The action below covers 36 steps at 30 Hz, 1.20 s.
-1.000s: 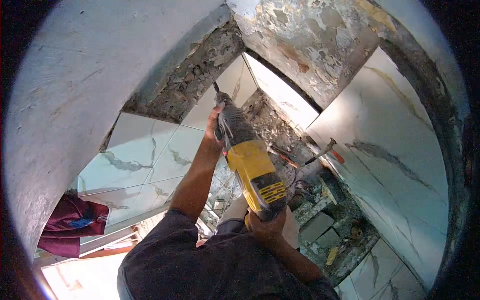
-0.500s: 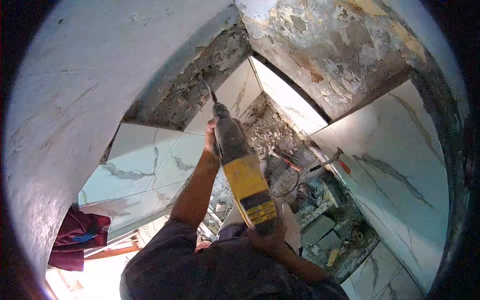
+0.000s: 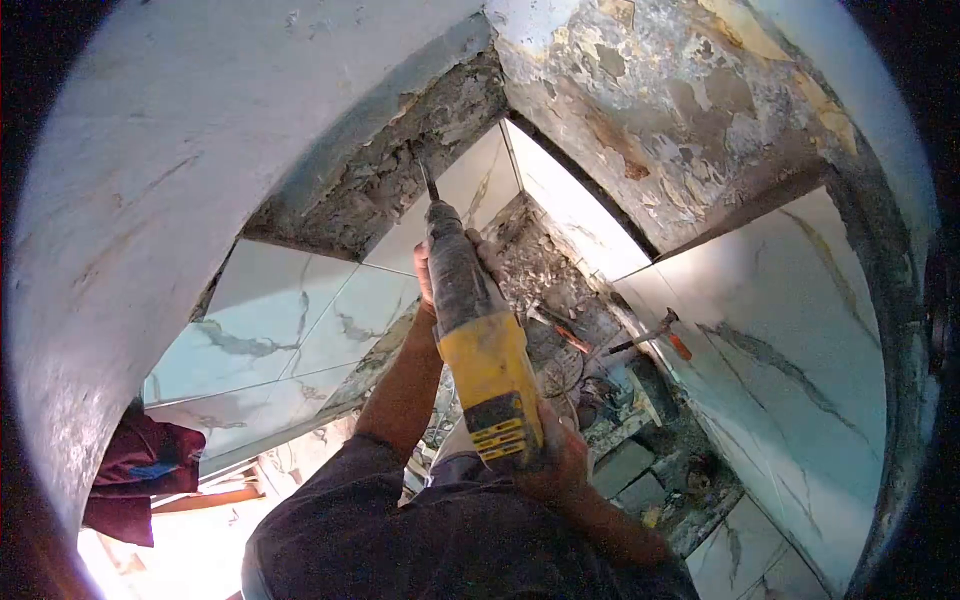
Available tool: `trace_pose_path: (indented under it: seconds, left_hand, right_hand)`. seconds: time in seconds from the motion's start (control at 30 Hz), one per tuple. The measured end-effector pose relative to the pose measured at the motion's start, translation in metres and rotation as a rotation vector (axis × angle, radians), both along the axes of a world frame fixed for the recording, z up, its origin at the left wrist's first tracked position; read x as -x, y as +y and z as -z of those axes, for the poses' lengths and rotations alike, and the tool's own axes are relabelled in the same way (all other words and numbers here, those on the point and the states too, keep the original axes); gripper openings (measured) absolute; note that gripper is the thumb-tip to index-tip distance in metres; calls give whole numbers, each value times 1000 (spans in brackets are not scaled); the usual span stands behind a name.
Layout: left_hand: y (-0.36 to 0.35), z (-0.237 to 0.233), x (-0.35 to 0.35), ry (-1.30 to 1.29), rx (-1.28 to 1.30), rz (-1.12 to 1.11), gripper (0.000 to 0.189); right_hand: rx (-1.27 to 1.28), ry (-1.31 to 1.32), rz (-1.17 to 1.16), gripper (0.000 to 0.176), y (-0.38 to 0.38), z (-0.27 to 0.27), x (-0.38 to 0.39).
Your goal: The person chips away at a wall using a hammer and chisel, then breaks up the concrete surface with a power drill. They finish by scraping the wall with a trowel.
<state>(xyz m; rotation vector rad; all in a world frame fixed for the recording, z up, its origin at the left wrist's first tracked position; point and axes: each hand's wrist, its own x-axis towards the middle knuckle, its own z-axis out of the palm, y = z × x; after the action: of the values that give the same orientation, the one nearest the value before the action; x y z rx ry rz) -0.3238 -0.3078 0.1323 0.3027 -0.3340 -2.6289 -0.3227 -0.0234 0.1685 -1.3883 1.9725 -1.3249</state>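
A yellow and grey power hammer (image 3: 485, 350) points up and away from me, its chisel bit (image 3: 427, 178) against the rough exposed strip of wall (image 3: 370, 185) above the marbled tiles. My left hand (image 3: 424, 275) is wrapped round the dusty front barrel, with some fingers showing on its right side. At the rear end, my right hand (image 3: 562, 455) grips the handle, partly hidden by the tool's body. White tiles (image 3: 345, 310) lie just below and left of the bit.
Rubble (image 3: 540, 270) fills the corner floor. A hammer with an orange grip (image 3: 565, 330) lies there, and another hammer (image 3: 650, 335) is near the right tiled wall (image 3: 790, 330). Broken tile pieces (image 3: 625, 468) lie lower right. Dark red cloth (image 3: 145, 460) hangs at the left.
The tool's rear has swung slightly left and its bit has shifted a little right and down. More fingers of my left hand show round the barrel. The view has shifted slightly.
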Motion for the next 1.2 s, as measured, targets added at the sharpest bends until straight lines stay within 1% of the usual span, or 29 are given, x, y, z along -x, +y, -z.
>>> trace_pose_path:
  seconds: [0.07,0.1,0.13,0.2,0.23,0.27,0.3,0.33,0.37,0.4,0.43,0.5,0.57,0.6,0.63,0.67,0.7,0.73,0.8,0.9,0.93,1.0,1.07,1.13,1.17,1.2]
  left_hand:
    - [-12,17,-1,49,6,-24,57]
    - [-27,39,-7,64,69,13,56]
    - [-35,58,-13,57,57,14,56]
    - [-58,91,-14,-102,-23,-157,59]
    - [-74,114,-14,-185,132,-278,58]
    - [-64,85,-5,-187,133,-278,58]
    - [-49,55,2,-63,48,-149,55]
    - [-36,32,7,67,-38,-21,52]
    - [-35,29,5,49,63,13,52]
    - [-28,27,3,49,60,10,52]
    - [-22,22,4,49,37,-9,54]
    - [-20,17,10,71,28,-24,57]
    - [-15,18,3,99,135,0,59]
    - [-11,18,-1,97,134,-3,59]
    - [-2,12,-7,43,71,22,59]
    - [7,11,-13,-16,1,41,60]
    - [13,17,-13,-23,122,-6,58]
    - [15,17,-13,-21,121,-8,58]
    - [16,13,-11,-1,-25,-49,53]
    - [6,6,-12,-19,-87,-75,56]
    - [-1,11,-13,-22,-88,-76,56]
    - [-18,23,-11,27,22,20,56]
    - [-27,23,-4,76,10,3,56]
    - [-30,31,-7,-68,-41,-73,55]
    - [-30,31,-5,1,-26,-96,56]
    - [-33,30,-3,4,-24,-97,56]
  right_hand:
    - [13,33,3,92,0,25,-11]
    - [25,72,-2,92,2,36,-15]
    - [13,65,-1,92,-3,27,-12]
    - [-163,19,-42,90,-29,2,5]
    - [-157,26,-40,90,-35,4,10]
    - [-262,-15,-43,89,-36,5,11]
    - [-374,-64,-50,88,-35,5,9]
    - [-378,-69,-52,88,-34,5,9]
    - [-181,-51,16,86,-35,4,12]
    - [13,-37,80,84,-33,2,12]
    - [12,-33,81,84,-29,-3,11]
    - [-140,-66,43,83,-27,-13,12]
    - [-98,-58,56,84,-9,-1,-2]
    - [-57,-53,68,84,-3,6,-5]
    - [-62,-55,57,84,-3,-4,-2]
    - [-133,-254,5,85,3,-21,0]
    - [-210,-459,-38,86,11,-32,-2]
    - [-211,-456,-39,86,13,-28,-2]
    - [-41,26,-24,85,15,-8,-3]
    - [-65,20,31,88,21,22,-20]
    - [-66,17,30,88,14,16,-16]
    - [-104,52,-84,90,-9,-7,1]
    - [-144,55,-94,91,-23,-20,3]
    - [-210,30,-108,93,-30,-26,-6]
    - [-155,36,-71,94,-40,-26,-7]
    - [-97,45,-38,95,-46,-26,-7]
